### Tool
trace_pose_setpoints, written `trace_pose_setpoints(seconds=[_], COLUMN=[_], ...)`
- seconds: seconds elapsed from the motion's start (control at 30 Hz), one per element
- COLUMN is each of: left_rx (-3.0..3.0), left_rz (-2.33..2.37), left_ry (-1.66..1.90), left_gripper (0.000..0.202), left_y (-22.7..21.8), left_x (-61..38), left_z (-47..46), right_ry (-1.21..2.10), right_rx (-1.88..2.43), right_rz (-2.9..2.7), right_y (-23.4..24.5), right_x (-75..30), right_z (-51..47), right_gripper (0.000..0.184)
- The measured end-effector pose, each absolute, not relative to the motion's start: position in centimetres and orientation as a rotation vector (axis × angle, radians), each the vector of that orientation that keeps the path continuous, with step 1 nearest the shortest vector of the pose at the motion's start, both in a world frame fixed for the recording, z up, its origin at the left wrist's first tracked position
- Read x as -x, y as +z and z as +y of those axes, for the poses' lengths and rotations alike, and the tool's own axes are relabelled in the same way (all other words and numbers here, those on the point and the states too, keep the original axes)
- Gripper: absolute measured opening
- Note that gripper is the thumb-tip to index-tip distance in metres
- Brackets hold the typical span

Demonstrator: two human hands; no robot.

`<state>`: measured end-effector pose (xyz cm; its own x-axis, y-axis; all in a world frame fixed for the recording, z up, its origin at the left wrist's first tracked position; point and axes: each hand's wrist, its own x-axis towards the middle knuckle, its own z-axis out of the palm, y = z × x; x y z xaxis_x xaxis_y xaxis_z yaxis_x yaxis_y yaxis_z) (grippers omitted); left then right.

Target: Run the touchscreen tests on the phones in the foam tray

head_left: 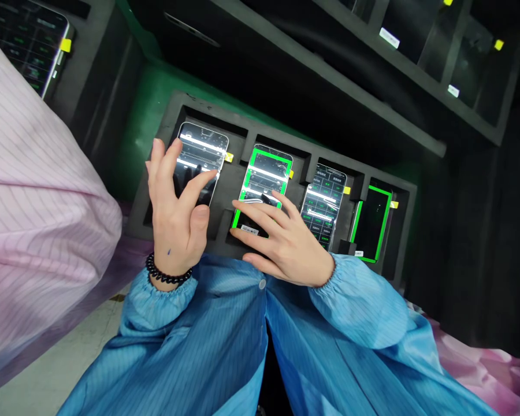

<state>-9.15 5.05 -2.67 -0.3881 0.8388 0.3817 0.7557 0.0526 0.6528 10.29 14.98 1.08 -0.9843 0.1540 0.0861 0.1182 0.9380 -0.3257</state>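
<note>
A dark foam tray (242, 136) holds a row of phones in slots. My left hand (175, 214) hovers over the leftmost phone (205, 151), fingers spread and open, thumb and fingertips near its glossy screen. My right hand (281, 237) lies flat with fingers stretched onto the lower part of the second phone (268, 170), whose screen has a bright green border. A third phone (325, 202) shows a grid of text. A fourth phone (372, 222) has a dark screen with a green border. I wear blue sleeves and a black bead bracelet (167, 276) on my left wrist.
Another person's pink striped sleeve (34, 190) fills the left side. Another phone (30, 40) sits in a foam holder at top left. Dark shelves with compartments (437, 58) run across the top right. A green surface (151, 110) lies behind the tray.
</note>
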Motion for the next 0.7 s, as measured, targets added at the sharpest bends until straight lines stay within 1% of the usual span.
trace_pose_setpoints(seconds=[0.23,0.37,0.5,0.63,0.7], left_rx=[-1.68,-1.685,-1.696,-1.658,-1.529], left_rz=[2.215,2.207,2.166,2.207,2.123], left_ry=[1.24,1.26,1.293,1.25,1.37], left_gripper=[0.056,0.056,0.058,0.056,0.052], left_y=[-2.6,-2.8,-3.1,-2.9,-2.6], left_x=[9.1,9.2,9.4,9.3,9.0], left_z=[5.1,5.1,4.9,4.9,4.8], right_ry=[0.482,0.461,0.372,0.156,0.062], right_rx=[0.219,0.295,0.604,1.029,1.206], right_rz=[-2.938,-2.91,-2.777,-2.543,-2.44], right_y=[1.1,2.3,4.0,4.7,4.6], right_x=[-10.6,-11.8,-15.7,-21.8,-25.0], right_z=[15.0,15.5,16.8,17.8,17.9], right_gripper=[0.036,0.035,0.033,0.033,0.035])
